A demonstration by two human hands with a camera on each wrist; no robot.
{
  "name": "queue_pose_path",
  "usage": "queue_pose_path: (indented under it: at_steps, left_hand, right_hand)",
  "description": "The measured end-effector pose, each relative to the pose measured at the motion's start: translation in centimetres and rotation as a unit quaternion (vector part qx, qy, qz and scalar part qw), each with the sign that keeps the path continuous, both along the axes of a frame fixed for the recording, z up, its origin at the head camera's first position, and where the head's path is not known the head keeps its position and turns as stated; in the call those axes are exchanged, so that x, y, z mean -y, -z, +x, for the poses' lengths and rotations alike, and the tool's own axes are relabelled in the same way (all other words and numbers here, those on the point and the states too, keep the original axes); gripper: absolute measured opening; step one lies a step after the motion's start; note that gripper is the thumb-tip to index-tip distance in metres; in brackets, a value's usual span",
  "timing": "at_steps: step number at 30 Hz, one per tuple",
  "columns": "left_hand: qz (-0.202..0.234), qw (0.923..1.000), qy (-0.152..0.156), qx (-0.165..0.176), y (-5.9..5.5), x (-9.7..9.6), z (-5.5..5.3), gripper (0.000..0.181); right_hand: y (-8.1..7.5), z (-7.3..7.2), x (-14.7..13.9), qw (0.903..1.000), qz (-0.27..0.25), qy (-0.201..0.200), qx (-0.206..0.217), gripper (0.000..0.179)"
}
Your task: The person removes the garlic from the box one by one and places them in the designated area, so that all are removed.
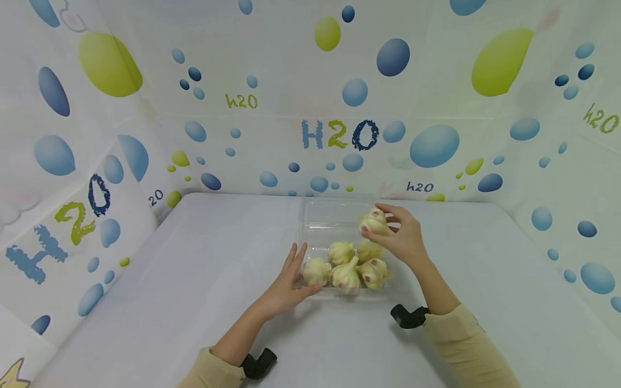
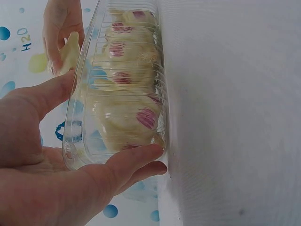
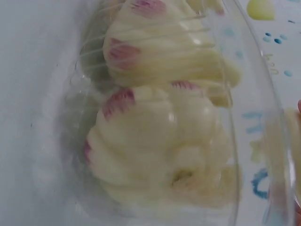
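Note:
In the head view a clear plastic container (image 1: 339, 295) holds several garlic bulbs (image 1: 345, 276), pale with purple patches. Its clear lid (image 1: 335, 213) lies folded back behind it. My right hand (image 1: 400, 234) pinches one garlic bulb (image 1: 373, 222) between thumb and fingers, raised over the container's back right. With fingers fairly straight, my left hand (image 1: 286, 288) touches the container's front left corner. The left wrist view shows its fingertips (image 2: 153, 153) against the ribbed clear wall. Through that wall, the right wrist view shows garlic bulbs (image 3: 155, 141) close up; the right hand itself is mostly outside it.
A white-covered table (image 1: 218, 258) extends around the container. Behind and beside it hangs a white sheet (image 1: 281, 64) printed with blue and green spots. Dark wrist-worn devices (image 1: 259, 364) sit below both wrists, near the tabletop.

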State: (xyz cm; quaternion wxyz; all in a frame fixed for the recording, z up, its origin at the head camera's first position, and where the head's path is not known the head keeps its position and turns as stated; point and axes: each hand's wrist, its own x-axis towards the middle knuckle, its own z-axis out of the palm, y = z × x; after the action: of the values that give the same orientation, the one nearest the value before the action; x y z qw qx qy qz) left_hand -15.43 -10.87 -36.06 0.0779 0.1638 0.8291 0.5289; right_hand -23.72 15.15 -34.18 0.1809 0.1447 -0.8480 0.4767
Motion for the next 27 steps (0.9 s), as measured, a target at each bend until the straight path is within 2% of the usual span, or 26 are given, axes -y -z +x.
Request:
queue_pose_path:
  at_steps: [2,9,12,19,27]
  left_hand:
    - [0.003,1.0,0.001,0.0,0.4,0.0,-0.2,0.085]
    - [-0.002,1.0,0.004,-0.007,3.3,0.5,-1.9,0.087]
    - [-0.001,0.9999,0.007,-0.008,3.6,0.7,-2.0,0.088]
    - [0.009,1.0,0.003,0.002,-0.1,0.0,0.1,0.083]
    - [0.011,0.9999,0.005,0.002,-0.1,0.1,0.1,0.083]
  right_hand:
    - [0.1,0.0,-0.4,1.0,0.004,0.006,-0.004,0.064]
    - [0.5,0.0,-1.8,0.9995,0.012,0.024,-0.015,0.066]
    - [0.5,0.0,-2.3,0.9993,0.011,0.035,-0.008,0.066]
    - [0.6,-0.1,-4.1,0.9982,0.016,0.058,0.004,0.063]
    - [0.6,0.3,-5.5,0.9963,0.019,0.079,0.028,0.062]
